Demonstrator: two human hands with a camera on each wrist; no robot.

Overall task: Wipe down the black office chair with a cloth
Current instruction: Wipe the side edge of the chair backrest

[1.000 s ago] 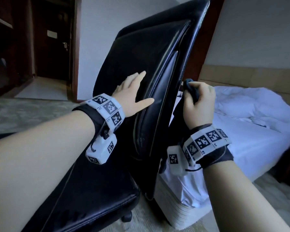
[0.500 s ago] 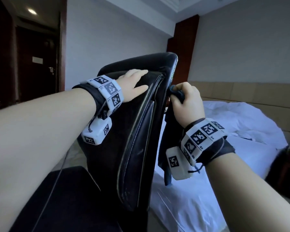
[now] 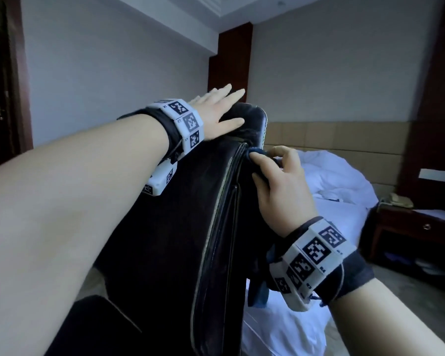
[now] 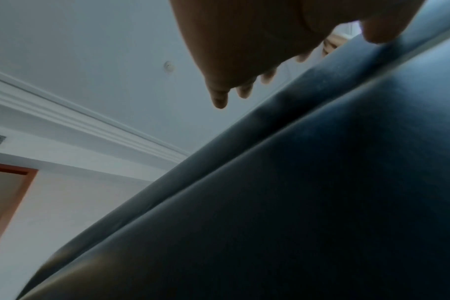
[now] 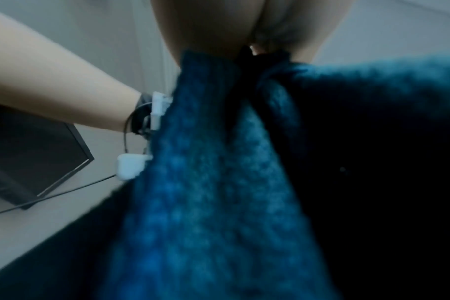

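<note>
Hotel-type room, grey walls, dark wood door frame at left, bed with rumpled white bedding behind the chair, dark nightstand at far right with a phone on it. Black office chair fills the middle of the head view, backrest seen edge-on, seat low at bottom left. Left hand lies flat on the top of the backrest, fingers straight and spread, reaching past the top edge, holding nothing; left wrist view shows the palm over the leather with the thumb touching it. Right hand is at the backrest's right side edge just below the top, fingers and thumb curled round a bunched dark blue cloth, pressing it against the seam. Rest of the cloth hangs down under the right wrist; right wrist view is filled with its blue weave. Both wrists wear white marker bands.
</note>
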